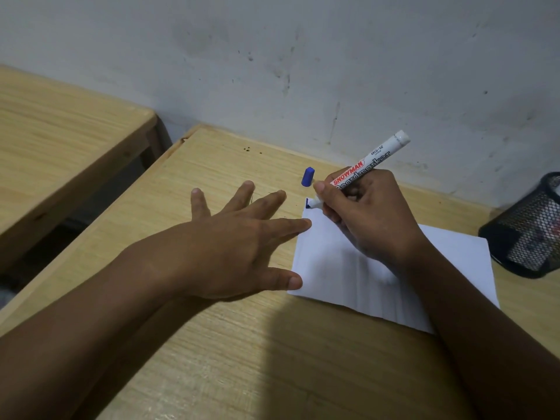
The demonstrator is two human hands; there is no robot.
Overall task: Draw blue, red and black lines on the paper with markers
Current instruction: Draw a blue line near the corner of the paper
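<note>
A white sheet of paper lies on the wooden desk. My right hand grips a white blue-ink marker, uncapped, with its blue tip touching the paper's far left corner, where a short blue mark shows. The marker's blue cap lies on the desk just beyond that corner. My left hand rests flat with fingers spread, its index finger and thumb touching the paper's left edge.
A black mesh pen holder stands at the right edge of the desk, its contents unclear. A white scuffed wall runs along the back. A second wooden table sits to the left across a gap.
</note>
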